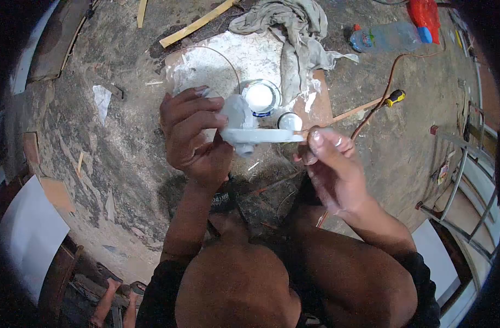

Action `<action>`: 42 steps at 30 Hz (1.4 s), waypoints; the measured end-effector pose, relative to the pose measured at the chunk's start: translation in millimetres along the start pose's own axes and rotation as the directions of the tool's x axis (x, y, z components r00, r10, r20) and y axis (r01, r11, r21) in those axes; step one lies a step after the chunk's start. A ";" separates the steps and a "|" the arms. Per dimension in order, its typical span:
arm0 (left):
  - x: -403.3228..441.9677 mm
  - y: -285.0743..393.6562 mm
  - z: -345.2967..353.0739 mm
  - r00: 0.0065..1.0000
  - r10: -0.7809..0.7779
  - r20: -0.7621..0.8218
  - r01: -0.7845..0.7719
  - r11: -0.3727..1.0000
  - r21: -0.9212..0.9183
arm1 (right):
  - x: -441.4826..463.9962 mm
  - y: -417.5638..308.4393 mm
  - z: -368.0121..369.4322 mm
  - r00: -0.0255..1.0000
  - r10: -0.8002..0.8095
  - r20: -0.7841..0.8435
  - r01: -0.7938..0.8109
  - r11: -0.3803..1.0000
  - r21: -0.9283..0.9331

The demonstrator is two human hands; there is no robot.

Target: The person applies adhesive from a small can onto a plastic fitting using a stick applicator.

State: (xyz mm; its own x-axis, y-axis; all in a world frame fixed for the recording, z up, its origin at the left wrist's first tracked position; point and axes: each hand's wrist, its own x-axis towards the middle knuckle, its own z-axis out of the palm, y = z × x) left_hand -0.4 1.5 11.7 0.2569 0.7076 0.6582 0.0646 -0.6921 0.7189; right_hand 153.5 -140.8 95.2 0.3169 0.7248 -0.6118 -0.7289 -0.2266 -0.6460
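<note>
My left hand point(198, 128) is closed around the left end of a pale grey-white part point(263, 135), held up above the floor. The part has a rounded disc-like section, a long flat bar and a small knob underneath; its exact kind is unclear. At the bar's right tip, my right hand point(337, 169) has its fingers pinched together, with white smears on the fingertips. Whatever sits between those fingers is hidden. Behind the part stand an open can of white paint point(260, 97) and a smaller round container point(289, 121) with white in it.
Under the cans lies a paint-stained board point(201, 68), with a crumpled grey cloth point(293, 27) over its far side. A plastic bottle point(389, 37), a yellow-black screwdriver point(395, 98) and a cable point(389, 82) lie to the right. A metal frame point(457, 180) stands at far right.
</note>
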 end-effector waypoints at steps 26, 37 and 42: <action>-1.7 -2.7 4.5 0.965 -0.260 0.019 0.261 0.964 -0.050 | 6.3 -3.8 -8.9 0.989 -0.144 -0.045 0.127 0.954 -0.271; 22.7 16.4 -24.9 0.925 -0.289 0.246 0.217 0.935 0.281 | 51.6 -15.3 -31.7 0.700 -0.678 0.224 0.509 0.254 -0.822; 56.6 45.1 -40.8 0.855 -0.219 0.470 0.015 0.916 0.401 | 80.2 -15.8 -35.6 0.574 -0.474 0.668 0.605 -0.305 -0.736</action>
State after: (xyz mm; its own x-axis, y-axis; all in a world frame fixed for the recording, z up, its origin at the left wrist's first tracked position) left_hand -22.3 16.2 90.5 0.6583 0.6904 0.3002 0.4501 -0.6806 0.5781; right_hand 212.1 -102.3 40.1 0.1221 0.9578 0.2603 0.8602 0.0287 -0.5092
